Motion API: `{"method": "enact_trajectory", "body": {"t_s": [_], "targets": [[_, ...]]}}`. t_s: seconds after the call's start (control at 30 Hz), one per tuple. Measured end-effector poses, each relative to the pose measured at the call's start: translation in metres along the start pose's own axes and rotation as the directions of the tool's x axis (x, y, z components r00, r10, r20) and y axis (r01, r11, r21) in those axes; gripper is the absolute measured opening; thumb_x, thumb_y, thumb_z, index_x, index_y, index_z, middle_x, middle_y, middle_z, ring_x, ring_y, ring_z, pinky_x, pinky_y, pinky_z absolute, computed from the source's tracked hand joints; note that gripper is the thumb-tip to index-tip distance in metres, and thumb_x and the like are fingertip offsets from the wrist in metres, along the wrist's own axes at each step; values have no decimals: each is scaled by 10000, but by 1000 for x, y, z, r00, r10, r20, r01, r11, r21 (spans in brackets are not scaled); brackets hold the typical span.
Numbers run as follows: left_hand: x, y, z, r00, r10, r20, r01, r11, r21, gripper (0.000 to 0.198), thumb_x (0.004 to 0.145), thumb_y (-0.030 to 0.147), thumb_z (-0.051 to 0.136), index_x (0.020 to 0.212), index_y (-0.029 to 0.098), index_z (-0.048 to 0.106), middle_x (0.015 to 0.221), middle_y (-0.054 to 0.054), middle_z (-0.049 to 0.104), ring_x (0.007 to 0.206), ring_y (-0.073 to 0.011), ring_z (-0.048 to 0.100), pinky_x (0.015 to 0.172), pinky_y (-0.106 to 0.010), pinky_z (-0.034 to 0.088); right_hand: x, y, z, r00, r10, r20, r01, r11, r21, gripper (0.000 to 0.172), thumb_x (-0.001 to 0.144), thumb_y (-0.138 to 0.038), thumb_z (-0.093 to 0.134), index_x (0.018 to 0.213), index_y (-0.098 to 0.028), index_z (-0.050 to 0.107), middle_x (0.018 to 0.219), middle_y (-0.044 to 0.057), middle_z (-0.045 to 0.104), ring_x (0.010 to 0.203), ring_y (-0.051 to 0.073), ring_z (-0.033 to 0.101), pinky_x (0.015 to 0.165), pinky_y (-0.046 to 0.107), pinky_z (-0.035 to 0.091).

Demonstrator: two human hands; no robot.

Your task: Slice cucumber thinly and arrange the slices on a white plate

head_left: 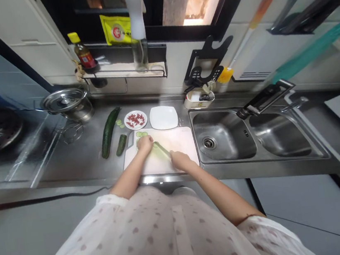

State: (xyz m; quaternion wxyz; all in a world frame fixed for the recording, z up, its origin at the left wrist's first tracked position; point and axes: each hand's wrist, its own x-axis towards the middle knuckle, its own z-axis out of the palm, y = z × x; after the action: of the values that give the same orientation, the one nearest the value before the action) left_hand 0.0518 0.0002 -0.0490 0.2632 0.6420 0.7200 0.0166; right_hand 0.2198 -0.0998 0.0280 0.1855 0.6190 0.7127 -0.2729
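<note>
A white cutting board (178,140) lies on the steel counter left of the sink. My left hand (145,143) is curled over a piece of cucumber on the board, with a few cut slices (141,134) just behind it. My right hand (179,159) is closed round the handle of a knife whose blade (161,148) slants toward my left hand. The piece under my left hand is mostly hidden by the fingers.
A whole cucumber (109,131) and a shorter piece (121,144) lie left of the board. Behind it stand a small plate of chopped red bits (135,120) and an empty white plate (163,117). A double sink (224,137) is at right, a lidded pot (67,101) at left.
</note>
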Motion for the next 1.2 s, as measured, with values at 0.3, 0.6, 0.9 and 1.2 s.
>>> {"method": "enact_trajectory", "body": {"t_s": [0.3,0.6,0.9,1.2], "targets": [[-1,2,-2,1000,-3,8,3,999,36,172,799,275,565,937,230,657,1011,-82,679,996,-237,614,840,-312,441,4,0,7,1000,20,-7,-20,999,33,319,891,-137,377,1181,-154,510,1063,168,649,998,242,633,755,320,481],[-1,3,-2,1000,8,5,-9,999,45,166,788,288,584,918,231,671,979,-83,679,974,-251,624,810,-312,446,4,-1,6,1000,24,-11,-23,999,40,315,892,-140,368,1161,-157,529,1073,172,647,1016,241,624,768,321,473],[-7,5,-4,999,23,-25,-22,999,43,177,825,278,552,939,223,676,955,-86,671,970,-235,610,812,-305,434,-1,1,7,1000,14,-18,-14,1000,23,322,878,-119,372,1160,-154,524,1063,159,652,975,231,635,729,298,465],[-38,7,6,960,257,-112,-234,954,186,267,897,255,435,938,185,690,1017,-114,629,1016,-239,550,840,-326,405,-23,13,22,998,52,-19,-51,998,46,278,894,-171,401,1143,-162,526,1011,147,660,913,216,642,707,280,431]]}}
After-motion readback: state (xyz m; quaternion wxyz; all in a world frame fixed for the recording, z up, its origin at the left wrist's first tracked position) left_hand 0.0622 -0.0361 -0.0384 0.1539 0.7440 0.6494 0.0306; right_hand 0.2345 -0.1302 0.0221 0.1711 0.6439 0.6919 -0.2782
